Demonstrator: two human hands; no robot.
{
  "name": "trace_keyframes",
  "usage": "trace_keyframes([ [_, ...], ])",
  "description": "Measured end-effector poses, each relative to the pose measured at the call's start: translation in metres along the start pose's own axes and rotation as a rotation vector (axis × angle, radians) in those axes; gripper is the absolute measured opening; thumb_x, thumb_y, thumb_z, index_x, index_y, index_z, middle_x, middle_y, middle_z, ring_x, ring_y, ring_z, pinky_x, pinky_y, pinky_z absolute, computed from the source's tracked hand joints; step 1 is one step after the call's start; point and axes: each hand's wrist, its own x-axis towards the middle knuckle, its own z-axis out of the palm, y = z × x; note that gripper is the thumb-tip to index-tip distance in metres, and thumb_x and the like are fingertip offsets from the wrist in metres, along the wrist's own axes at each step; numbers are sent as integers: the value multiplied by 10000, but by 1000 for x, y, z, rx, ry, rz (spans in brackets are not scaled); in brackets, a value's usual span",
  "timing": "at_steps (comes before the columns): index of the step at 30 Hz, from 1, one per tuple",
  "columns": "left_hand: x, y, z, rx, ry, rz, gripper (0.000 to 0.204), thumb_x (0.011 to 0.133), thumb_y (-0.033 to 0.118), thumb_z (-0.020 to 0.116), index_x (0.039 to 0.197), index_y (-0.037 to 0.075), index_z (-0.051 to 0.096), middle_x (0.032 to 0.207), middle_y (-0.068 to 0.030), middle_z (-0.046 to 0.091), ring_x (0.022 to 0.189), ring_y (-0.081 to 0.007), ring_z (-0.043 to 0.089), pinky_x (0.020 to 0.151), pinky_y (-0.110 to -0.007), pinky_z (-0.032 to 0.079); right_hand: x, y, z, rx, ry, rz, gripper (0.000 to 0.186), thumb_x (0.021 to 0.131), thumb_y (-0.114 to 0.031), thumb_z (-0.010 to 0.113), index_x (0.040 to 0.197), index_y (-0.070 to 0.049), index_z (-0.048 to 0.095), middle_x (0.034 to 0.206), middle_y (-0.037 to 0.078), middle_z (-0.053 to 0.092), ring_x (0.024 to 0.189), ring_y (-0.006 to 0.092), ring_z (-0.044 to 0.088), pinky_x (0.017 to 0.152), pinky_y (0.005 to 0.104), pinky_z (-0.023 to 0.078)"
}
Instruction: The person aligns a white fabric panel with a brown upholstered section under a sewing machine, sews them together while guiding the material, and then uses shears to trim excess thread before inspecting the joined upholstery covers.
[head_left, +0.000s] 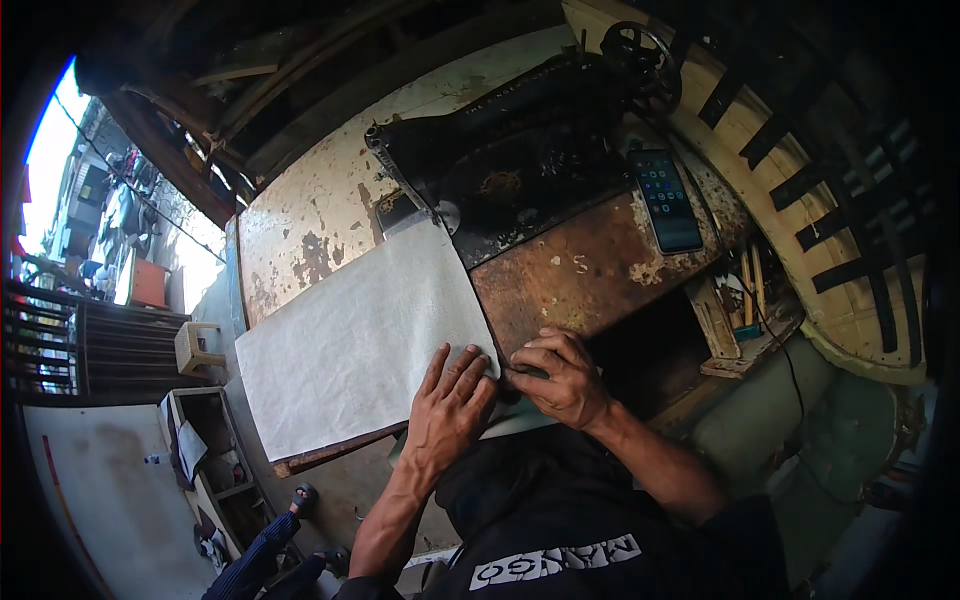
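Observation:
A large white sheet, of cloth or a similar material, lies over the left part of the worn sewing table, its far corner reaching the needle area of a black sewing machine. My left hand rests on the sheet's near right corner, fingers stretched out flat. Just beside that corner my right hand is closed, thumb and fingers pinched together by the sheet's dark right edge. What sits in this pinch is hidden by the fingers.
A phone with a lit screen lies on the brown wooden tabletop right of the machine. Beyond it are the handwheel and an open drawer with sticks. At left stand a stool and a shelf; another person's legs show below.

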Motion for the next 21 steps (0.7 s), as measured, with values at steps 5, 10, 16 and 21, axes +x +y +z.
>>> trace_keyframes([
  [5,6,5,2,13,38,-11,228,749,81,747,950,51,644,1190,-116,685,1244,-280,622,1110,-515,449,-1,0,-1,-2,-23,4,221,726,-132,751,945,-129,772,1130,5,634,1117,221,568,1078,467,440],
  [10,4,2,6,-51,80,-30,244,758,62,747,986,41,660,1191,-119,697,1233,-285,633,1104,-494,463,-7,1,4,-36,14,-22,209,756,-126,748,963,-124,779,1144,21,652,1149,226,569,1063,470,466],
  [16,-5,1,14,-101,180,-37,235,793,26,736,1023,44,693,1194,-112,717,1205,-278,660,1064,-478,502,-11,-1,5,-45,23,-26,210,774,-127,736,979,-120,784,1162,20,656,1134,230,583,1055,472,479],
  [21,-9,4,19,-64,217,-33,240,804,20,730,1040,53,703,1203,-99,722,1207,-265,663,1064,-474,502,-11,-1,3,-32,15,-32,213,781,-135,729,986,-122,784,1161,19,656,1136,225,581,1056,473,479],
])
